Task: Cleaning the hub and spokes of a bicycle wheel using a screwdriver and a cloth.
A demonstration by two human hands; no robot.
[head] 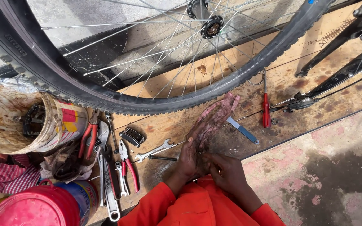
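Note:
My left hand (190, 155) lies palm up over the wooden board (298, 75), cupping several tiny dark balls in the palm. My right hand (227, 171) sits close beside it, fingers bent and its fingertips touching the left palm. Both sleeves are orange. Just beyond my fingers lies a stained pink rag (218, 113). A bicycle wheel (156, 98) with a knobby tyre stands across the top, its hub (211, 26) and spokes visible.
Left of my hands lie a spanner (153, 151), red-handled pliers (128, 165), larger red pliers (89, 136) and long wrenches (107, 184). A dirty bucket (26, 121) and red tub (34, 207) stand far left. A red screwdriver (266, 111), blue-handled tool (243, 130) and bike frame (344, 62) lie right.

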